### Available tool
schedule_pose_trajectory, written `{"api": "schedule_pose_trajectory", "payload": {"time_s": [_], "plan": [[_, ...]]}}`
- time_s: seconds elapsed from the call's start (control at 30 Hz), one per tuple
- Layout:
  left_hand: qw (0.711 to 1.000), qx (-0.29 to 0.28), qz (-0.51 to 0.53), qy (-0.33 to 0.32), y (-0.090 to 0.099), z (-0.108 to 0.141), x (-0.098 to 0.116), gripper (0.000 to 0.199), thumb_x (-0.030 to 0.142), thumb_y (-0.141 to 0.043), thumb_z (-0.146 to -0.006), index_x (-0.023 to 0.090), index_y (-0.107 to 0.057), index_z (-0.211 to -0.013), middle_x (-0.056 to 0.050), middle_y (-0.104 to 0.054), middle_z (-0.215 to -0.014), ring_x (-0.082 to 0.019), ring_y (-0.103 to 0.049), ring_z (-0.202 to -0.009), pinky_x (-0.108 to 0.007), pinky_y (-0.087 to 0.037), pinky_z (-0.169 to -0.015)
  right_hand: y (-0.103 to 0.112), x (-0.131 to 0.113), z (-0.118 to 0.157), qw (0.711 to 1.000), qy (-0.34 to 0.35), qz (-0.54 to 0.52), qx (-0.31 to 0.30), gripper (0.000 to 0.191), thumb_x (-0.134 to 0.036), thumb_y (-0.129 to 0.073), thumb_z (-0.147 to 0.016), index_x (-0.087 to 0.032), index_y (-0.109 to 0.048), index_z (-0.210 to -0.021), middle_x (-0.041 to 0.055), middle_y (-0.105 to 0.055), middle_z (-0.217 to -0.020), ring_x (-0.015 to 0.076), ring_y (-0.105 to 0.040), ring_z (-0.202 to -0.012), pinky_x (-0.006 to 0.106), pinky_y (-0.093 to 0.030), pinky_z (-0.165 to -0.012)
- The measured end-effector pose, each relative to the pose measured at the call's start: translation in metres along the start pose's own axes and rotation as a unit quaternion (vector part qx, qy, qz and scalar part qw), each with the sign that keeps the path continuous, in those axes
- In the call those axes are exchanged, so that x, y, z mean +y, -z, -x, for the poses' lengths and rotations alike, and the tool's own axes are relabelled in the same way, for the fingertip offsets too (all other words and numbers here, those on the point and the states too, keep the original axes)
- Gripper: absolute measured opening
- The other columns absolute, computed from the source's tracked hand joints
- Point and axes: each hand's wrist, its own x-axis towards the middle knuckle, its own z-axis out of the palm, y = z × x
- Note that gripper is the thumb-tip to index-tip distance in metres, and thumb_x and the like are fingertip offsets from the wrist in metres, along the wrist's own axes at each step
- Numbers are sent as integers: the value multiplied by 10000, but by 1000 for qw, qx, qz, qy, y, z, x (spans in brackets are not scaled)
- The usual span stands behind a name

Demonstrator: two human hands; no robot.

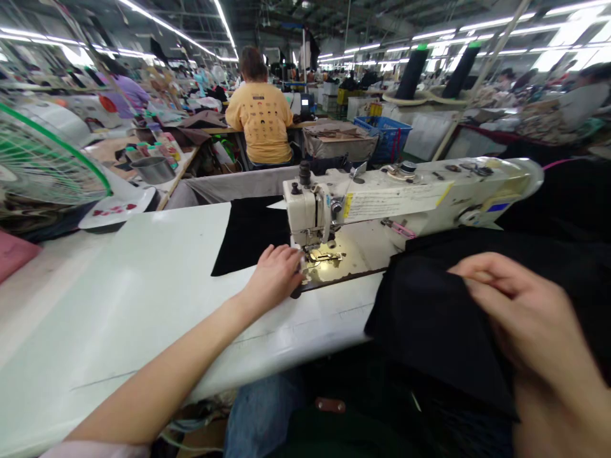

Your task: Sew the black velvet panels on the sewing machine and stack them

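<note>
My left hand [277, 273] is at the head of a white sewing machine [372, 197], just left of its metal needle plate [353, 257]. Its fingers are bent and close together; whatever is between the fingertips is too blurred to make out. A piece of black fabric [248, 229] lies flat behind that hand, partly under the machine head. At the right, my right hand [520, 305] pinches the edge of another black fabric piece [429, 318], which hangs over the table's front edge towards my lap.
A large pile of black fabric [563, 254] lies to the right of the machine. A green-rimmed fan [48, 152] stands at the left of the white table [157, 280]. Ahead, a person in a yellow shirt [260, 121] sits facing away, with a blue basket [386, 137] nearby.
</note>
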Motion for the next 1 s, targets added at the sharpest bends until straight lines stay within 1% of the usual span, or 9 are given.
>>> {"api": "schedule_pose_trajectory", "payload": {"time_s": [0.13,0.23,0.3,0.4,0.57,0.73,0.83,0.93,1.0], "plan": [[929,0,323,-181,17,37,59,974,399,-785,-798,237,-246,-1594,-177,-408,-1589,-320,-484,-1400,-450,-466,-1112,-83,-8,-4,950,-126,-220,-182,188,-363,-697,-704,-226,-592,-778,-46,-540,-541,114,-470,-438,227,-364,-417],[892,153,417,-87,18,45,78,468,289,-641,-916,238,-554,-1373,-126,-636,-1335,-263,-616,-1224,-394,-520,-1017,-118,-7,3,916,-163,-257,-262,213,-387,-689,-731,-208,-588,-786,-33,-572,-573,126,-519,-478,236,-421,-445],[876,235,420,23,18,39,78,193,261,-606,-933,206,-670,-1106,-76,-709,-1074,-231,-671,-1033,-365,-546,-928,-126,-9,13,943,-98,-230,-220,242,-426,-668,-809,-198,-620,-876,12,-651,-710,157,-610,-610,271,-507,-548],[864,279,403,119,27,31,74,135,321,-652,-910,188,-678,-913,-49,-704,-963,-218,-657,-941,-323,-546,-832,-126,-16,30,980,102,-162,-56,314,-447,-691,-861,-227,-605,-1067,62,-673,-1028,169,-635,-795,300,-551,-675],[872,180,447,83,51,43,90,362,445,-476,-1010,180,-611,-804,-17,-642,-780,-151,-574,-716,-242,-479,-607,-130,-36,49,941,335,27,-40,593,-304,-799,-768,-215,-520,-1284,128,-604,-1253,273,-609,-1127,394,-573,-842],[927,134,343,68,79,53,78,419,439,-482,-990,187,-528,-659,24,-500,-619,-115,-435,-588,-226,-395,-536,-114,-42,22,959,278,-17,-57,76,-193,-614,-901,-231,-652,-954,22,-713,-932,187,-683,-851,313,-559,-765],[942,105,303,96,117,39,51,380,459,-567,-919,187,-595,-656,15,-547,-633,-139,-530,-623,-240,-464,-587,-90,-50,-12,982,185,-18,-46,74,-306,-707,-853,-235,-699,-875,1,-725,-819,196,-676,-734,302,-525,-632],[952,45,277,125,168,22,32,300,443,-632,-864,162,-696,-779,20,-577,-649,-147,-610,-602,-264,-524,-577,-73,-72,-40,971,240,7,15,35,-273,-745,-811,-251,-718,-802,15,-752,-948,230,-697,-883,303,-510,-626],[954,101,241,146,192,21,28,324,438,-598,-893,140,-725,-899,21,-595,-685,-142,-652,-619,-290,-553,-591,-66,-91,-46,949,313,-15,39,44,-219,-730,-826,-260,-738,-839,14,-746,-1088,234,-684,-1032,303,-527,-678]]}}
